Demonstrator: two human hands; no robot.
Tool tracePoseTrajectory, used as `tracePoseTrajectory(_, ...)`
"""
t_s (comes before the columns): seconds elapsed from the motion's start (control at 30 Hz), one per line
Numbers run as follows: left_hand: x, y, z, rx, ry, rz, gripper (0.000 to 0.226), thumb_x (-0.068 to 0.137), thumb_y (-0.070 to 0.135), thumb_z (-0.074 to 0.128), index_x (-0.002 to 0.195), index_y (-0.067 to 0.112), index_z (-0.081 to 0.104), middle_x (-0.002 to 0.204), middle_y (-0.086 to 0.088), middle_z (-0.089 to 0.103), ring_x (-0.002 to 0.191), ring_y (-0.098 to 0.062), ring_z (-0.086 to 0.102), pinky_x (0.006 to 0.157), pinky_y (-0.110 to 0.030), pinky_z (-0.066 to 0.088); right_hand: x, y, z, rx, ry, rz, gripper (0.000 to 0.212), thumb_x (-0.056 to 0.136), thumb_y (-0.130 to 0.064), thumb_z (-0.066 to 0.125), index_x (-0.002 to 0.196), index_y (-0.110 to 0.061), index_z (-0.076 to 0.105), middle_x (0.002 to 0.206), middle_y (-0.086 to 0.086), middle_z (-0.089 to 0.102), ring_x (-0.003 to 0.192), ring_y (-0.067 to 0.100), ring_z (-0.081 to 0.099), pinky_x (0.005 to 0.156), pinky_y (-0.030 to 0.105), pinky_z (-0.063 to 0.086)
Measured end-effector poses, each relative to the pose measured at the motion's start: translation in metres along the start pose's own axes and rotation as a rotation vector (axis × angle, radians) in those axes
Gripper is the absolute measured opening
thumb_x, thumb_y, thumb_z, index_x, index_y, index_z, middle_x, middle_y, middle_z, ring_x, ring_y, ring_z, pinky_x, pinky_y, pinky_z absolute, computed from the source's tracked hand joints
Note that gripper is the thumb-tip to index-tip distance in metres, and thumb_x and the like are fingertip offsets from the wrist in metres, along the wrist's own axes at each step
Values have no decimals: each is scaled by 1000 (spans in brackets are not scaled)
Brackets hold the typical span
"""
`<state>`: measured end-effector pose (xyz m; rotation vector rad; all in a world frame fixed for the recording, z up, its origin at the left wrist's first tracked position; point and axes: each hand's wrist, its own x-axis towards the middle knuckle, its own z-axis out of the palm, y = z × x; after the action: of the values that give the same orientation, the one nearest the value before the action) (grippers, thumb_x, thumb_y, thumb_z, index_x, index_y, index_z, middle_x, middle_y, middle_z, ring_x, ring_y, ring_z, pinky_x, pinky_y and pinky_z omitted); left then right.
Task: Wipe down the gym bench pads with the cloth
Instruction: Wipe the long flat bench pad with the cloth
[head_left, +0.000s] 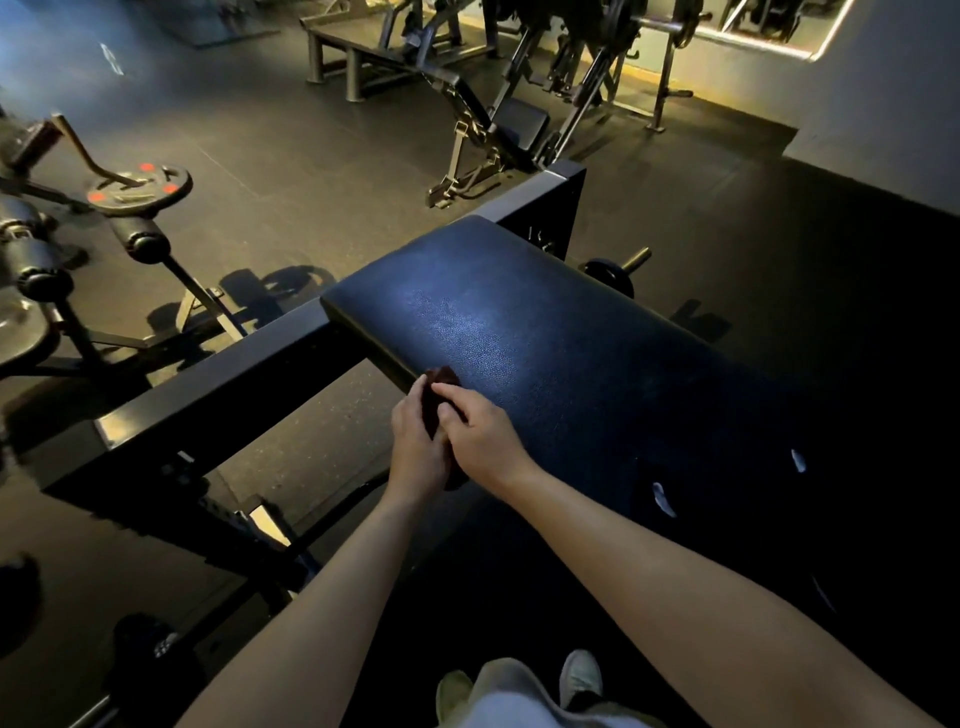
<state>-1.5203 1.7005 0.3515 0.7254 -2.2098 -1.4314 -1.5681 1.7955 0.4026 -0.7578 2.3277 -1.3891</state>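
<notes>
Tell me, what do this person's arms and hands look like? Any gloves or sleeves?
Both are bare: the left hand and right hand wear no gloves, and no sleeves, watch or bracelets show on either arm.

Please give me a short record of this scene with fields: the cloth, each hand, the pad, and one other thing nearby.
cloth: dark red, bunched between both hands
left hand: holds the cloth from the left side
right hand: holds the cloth from the right side
bench pad: dark, textured; the cloth is at its near-left edge, contact unclear
weight plate: black with red marks, on a machine to the left
</notes>
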Motion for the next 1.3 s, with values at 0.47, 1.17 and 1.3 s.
tracePoseTrajectory(0.47,1,4,26,69,45,5,39,101,27,51,138,15,52,132,-8,35,123,-29,44,112,-48,38,-64,68,-39,-733,291,-328,32,92,-25,55,118,-13,70,119,3,65,115,23,59,92,39,49)
tracePoseTrajectory(1.17,-77,44,86,193,179,-51,34,104,24,50,136,16,56,139,-10,39,128,-32,36,106,-28,24,-114,85,-97,-571,145,-364,40,89,-22,49,124,-16,68,112,-2,66,110,22,58,87,40,48)
tracePoseTrajectory(1.3,-118,52,106,198,183,-29,30,104,23,50,132,21,59,138,-5,41,119,-28,37,98,-25,25,-135,101,-115,-621,143,-386,36,89,-25,49,117,-16,70,110,-4,66,109,19,58,87,40,47)
